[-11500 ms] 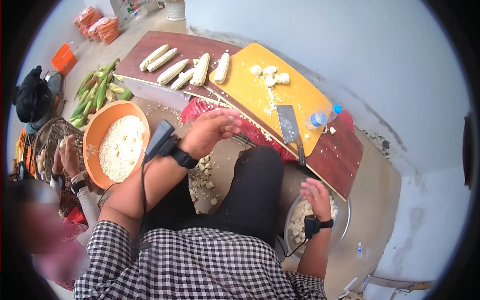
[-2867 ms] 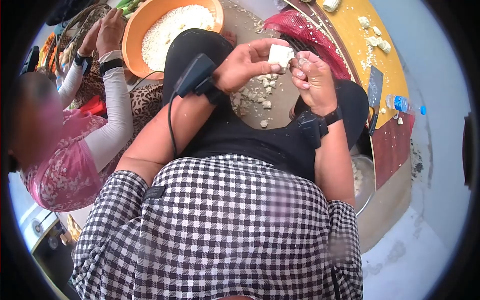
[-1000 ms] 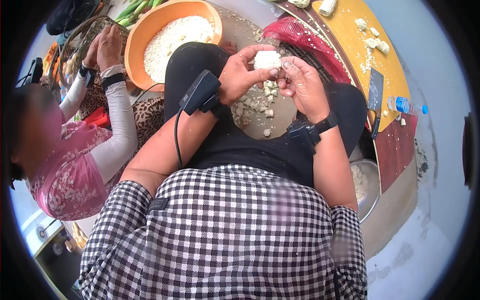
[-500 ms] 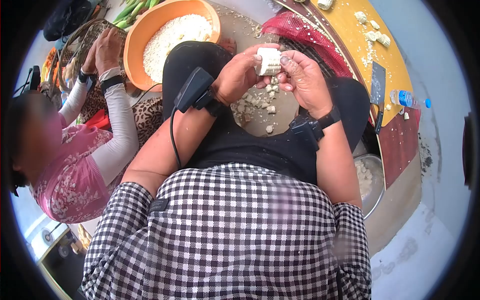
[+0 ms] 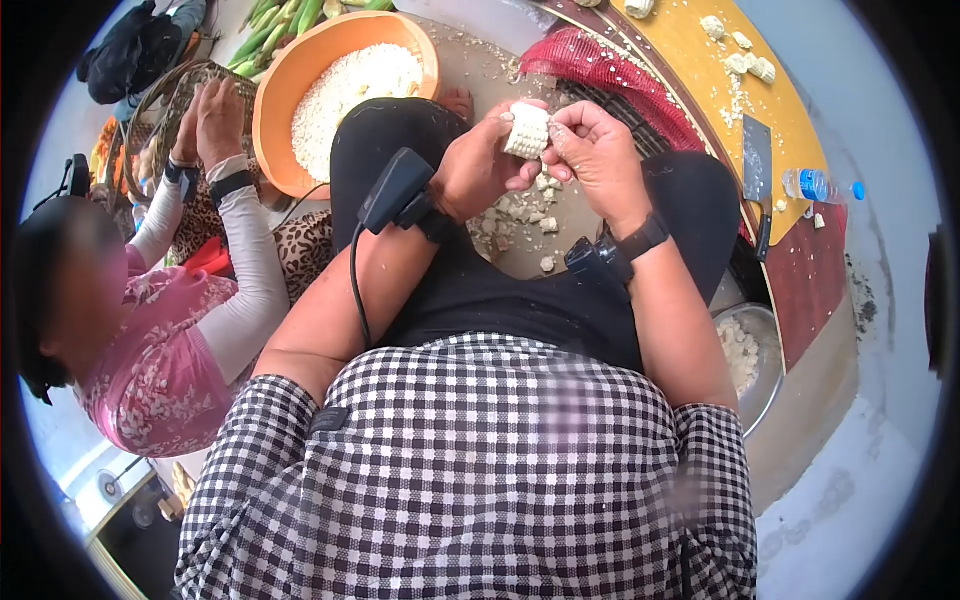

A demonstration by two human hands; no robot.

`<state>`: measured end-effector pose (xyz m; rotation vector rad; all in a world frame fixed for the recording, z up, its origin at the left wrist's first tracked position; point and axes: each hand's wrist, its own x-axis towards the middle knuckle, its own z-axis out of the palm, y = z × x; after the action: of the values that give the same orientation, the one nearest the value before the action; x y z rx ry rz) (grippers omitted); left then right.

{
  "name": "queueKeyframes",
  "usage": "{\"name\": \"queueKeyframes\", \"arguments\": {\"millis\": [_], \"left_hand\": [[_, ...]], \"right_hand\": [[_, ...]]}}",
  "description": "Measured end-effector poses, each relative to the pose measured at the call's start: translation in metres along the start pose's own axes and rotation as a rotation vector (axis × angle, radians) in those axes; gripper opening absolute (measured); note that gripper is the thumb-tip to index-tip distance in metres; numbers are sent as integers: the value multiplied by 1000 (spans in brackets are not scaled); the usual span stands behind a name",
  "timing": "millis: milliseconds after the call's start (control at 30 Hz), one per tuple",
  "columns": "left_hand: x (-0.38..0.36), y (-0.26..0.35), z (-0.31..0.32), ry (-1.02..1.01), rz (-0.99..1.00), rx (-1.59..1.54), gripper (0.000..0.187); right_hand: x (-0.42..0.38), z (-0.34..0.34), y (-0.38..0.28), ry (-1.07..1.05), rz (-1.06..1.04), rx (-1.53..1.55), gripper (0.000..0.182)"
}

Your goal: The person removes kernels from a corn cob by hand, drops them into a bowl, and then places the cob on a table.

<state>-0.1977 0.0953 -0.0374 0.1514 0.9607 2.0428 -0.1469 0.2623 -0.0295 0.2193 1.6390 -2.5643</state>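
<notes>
A short piece of white corn cob (image 5: 527,133), with rows of kernels, is held up between my two hands above my lap. My left hand (image 5: 477,162) is closed around its left side, thumb on top. My right hand (image 5: 598,158) is pinched at the right end of the piece, thumb and forefinger together; whether a loose kernel is between them is too small to see. Below the hands, scattered kernels and cob bits (image 5: 515,222) lie on the floor between my legs.
At left, a co-worker (image 5: 165,330) sits with hands raised together beside an orange basin (image 5: 268,120) of kernels. Green corn husks (image 5: 275,35) lie behind it. At right are a yellow board (image 5: 700,60) with cob pieces, a cleaver (image 5: 757,165), a bottle (image 5: 808,184), a metal bowl (image 5: 768,385) and red mesh (image 5: 590,62).
The corn cob piece has tilted and shifted slightly left and down. My right thumb and fingers have drawn closer together at its end. The whole view has moved a little.
</notes>
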Motion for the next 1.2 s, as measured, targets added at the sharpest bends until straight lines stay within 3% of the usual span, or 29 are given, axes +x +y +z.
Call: {"name": "queueKeyframes", "arguments": {"millis": [267, 400, 700, 800, 900, 1200], "left_hand": [[0, 2, -4, -78, -48, -42, 39], [0, -1, -9, -12, -91, -46, 37], [-1, -1, -7, 68, -85, 13, 38], [-1, -2, -3, 104, -8, 113, 38], [-3, 1, -1, 105, 33, 163, 38], [-5, 1, 6, 225, 72, 259, 38]], "right_hand": [[-1, 11, 4, 91, -212, -309, 12], [2, 10, 9, 79, -372, -462, 14], [-1, 14, 7, 146, -246, -508, 8], [2, 13, 15, 133, -40, -154, 6], [5, 8, 21, 67, 8, 97, 10], [0, 14, 13, 2, -16, 120, 14]]}}
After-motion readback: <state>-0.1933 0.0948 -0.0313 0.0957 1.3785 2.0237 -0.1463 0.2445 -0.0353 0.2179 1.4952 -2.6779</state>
